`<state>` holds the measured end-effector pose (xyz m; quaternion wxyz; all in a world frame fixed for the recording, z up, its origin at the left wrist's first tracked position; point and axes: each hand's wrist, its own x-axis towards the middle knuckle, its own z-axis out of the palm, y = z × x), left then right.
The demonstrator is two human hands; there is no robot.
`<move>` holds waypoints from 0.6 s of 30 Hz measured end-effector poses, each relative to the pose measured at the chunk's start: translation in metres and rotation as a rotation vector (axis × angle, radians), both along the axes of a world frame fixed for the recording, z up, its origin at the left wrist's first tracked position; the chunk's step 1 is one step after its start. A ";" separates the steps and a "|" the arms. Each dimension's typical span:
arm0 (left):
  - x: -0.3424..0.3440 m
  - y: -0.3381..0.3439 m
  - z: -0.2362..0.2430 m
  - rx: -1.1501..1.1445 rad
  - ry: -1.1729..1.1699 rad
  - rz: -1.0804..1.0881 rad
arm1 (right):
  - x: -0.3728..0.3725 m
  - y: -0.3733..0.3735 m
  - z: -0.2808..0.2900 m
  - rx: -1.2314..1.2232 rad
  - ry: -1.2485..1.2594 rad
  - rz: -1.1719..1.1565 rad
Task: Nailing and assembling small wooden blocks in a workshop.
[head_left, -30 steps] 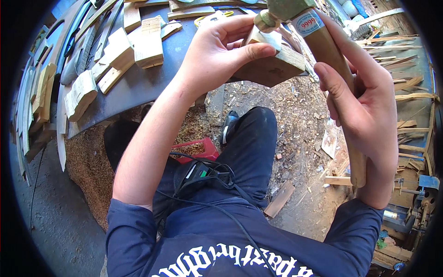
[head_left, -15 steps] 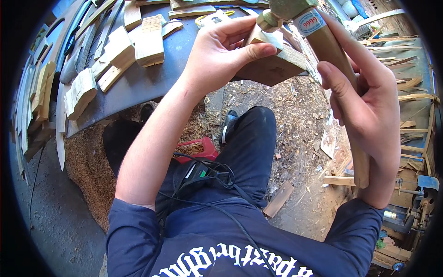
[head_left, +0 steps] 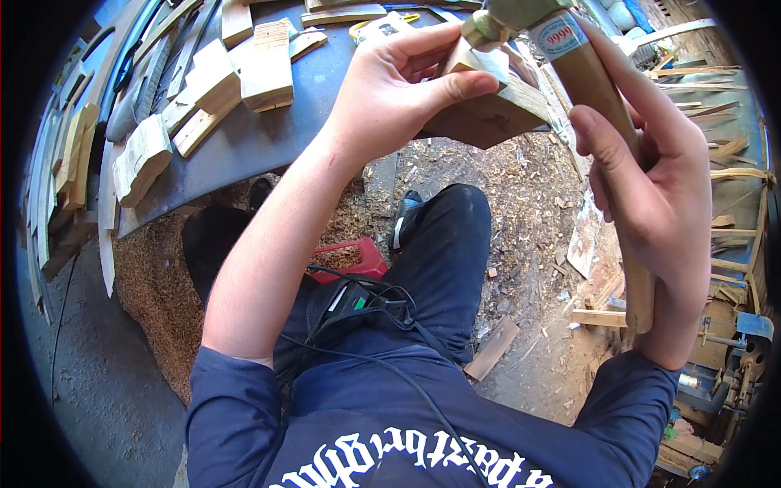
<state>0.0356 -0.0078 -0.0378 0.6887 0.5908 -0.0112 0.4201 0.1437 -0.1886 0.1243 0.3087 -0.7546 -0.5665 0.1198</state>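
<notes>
My left hand (head_left: pixel 389 104) grips a wooden block (head_left: pixel 486 120), thumb across its pale upper part, at the near edge of the dark metal table. Over the block, the brass-coloured metal head (head_left: pixel 504 18) of a hammer sits at or just above the top; whether it touches, I cannot tell. My right hand (head_left: pixel 655 199) is closed around the hammer's wooden handle (head_left: pixel 602 106), which runs down toward my right forearm and has a label near the head. Part of my left fingers is hidden behind the block.
The curved metal table (head_left: pixel 203 171) carries several offcuts (head_left: pixel 213 81) and long strips. Below are my legs, a red plastic object (head_left: pixel 366 260), a black corded device (head_left: pixel 354 301) and sawdust-covered floor (head_left: pixel 529 203). A rack of thin wood strips (head_left: pixel 724 146) and machinery (head_left: pixel 744 342) stand at the right.
Both hands, the block and the hammer have shifted slightly to the right. Each hand keeps its grip.
</notes>
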 end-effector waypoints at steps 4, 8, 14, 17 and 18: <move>-0.006 0.004 -0.004 -0.034 0.004 0.018 | 0.004 -0.005 0.001 0.109 0.134 -0.048; 0.008 0.000 0.000 -0.044 -0.045 -0.007 | 0.008 0.004 0.069 0.445 0.012 0.193; 0.000 0.001 -0.001 -0.031 -0.005 -0.003 | -0.030 0.003 0.000 0.057 -0.155 -0.064; -0.005 0.003 0.003 -0.026 0.043 -0.007 | -0.005 0.001 0.006 -0.062 -0.141 -0.017; -0.002 0.001 0.004 -0.038 0.030 -0.019 | -0.003 0.000 0.009 -0.014 -0.130 0.000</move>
